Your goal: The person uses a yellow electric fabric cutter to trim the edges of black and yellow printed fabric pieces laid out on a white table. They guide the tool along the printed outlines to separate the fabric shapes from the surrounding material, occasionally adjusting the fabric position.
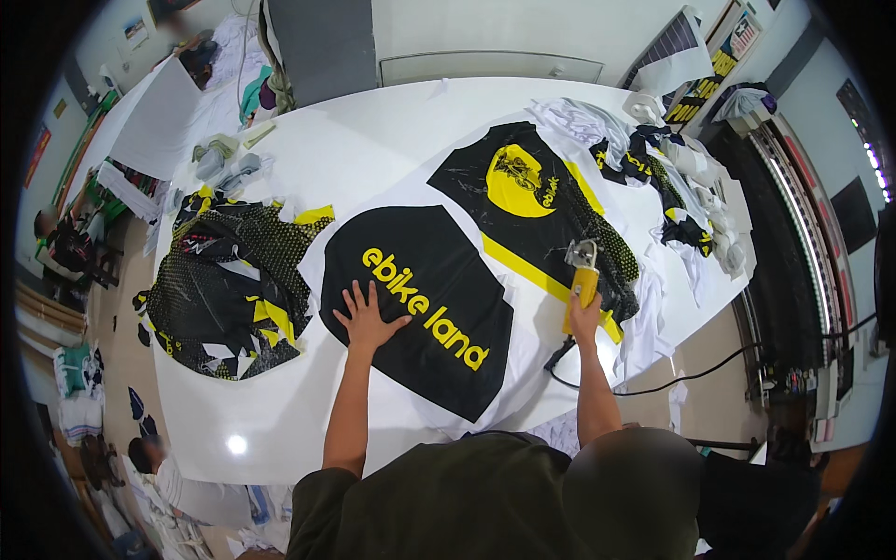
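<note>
Possibly the cutter [585, 283], gripped by the right hand [585, 319] right of centre, could nick the logo panel [537, 230] under it if cloth bunches, while the left hand [370, 325] lies spread-fingered on the black panel [415, 322] mid-frame.

Colour check: black, yellow, white.
Under left fingers [373, 297]: black panel [439, 271], yellow lettering [417, 303]. In right fingers [587, 315]: yellow cutter [585, 282]. Beyond right fingers: black cloth [523, 233], yellow disc [519, 177]. Left of left fingers: black pile [210, 280], yellow dots [271, 233]. Table [261, 401]: white.
</note>
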Demonstrator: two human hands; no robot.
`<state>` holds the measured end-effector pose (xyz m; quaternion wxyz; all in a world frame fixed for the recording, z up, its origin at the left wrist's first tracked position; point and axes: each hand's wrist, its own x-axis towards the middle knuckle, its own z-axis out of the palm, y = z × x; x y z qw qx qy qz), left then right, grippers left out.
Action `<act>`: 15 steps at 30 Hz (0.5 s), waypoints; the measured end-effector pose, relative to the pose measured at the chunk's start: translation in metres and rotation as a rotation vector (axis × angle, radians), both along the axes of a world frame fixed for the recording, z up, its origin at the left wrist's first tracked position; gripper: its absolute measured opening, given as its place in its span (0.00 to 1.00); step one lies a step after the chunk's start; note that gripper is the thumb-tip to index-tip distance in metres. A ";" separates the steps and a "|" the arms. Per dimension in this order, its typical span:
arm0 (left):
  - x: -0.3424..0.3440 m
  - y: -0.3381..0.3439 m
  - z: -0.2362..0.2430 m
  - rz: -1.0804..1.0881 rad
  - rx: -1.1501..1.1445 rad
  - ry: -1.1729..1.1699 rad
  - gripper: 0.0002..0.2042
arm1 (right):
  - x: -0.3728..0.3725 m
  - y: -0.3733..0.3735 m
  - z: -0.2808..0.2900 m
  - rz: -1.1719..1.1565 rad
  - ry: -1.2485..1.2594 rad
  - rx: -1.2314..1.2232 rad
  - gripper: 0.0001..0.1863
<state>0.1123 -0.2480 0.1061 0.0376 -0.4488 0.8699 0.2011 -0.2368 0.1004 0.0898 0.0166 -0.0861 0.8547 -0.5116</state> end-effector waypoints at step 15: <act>-0.072 0.082 0.015 -0.246 0.134 -0.075 0.65 | 0.082 0.028 0.047 -0.098 -0.123 0.070 0.31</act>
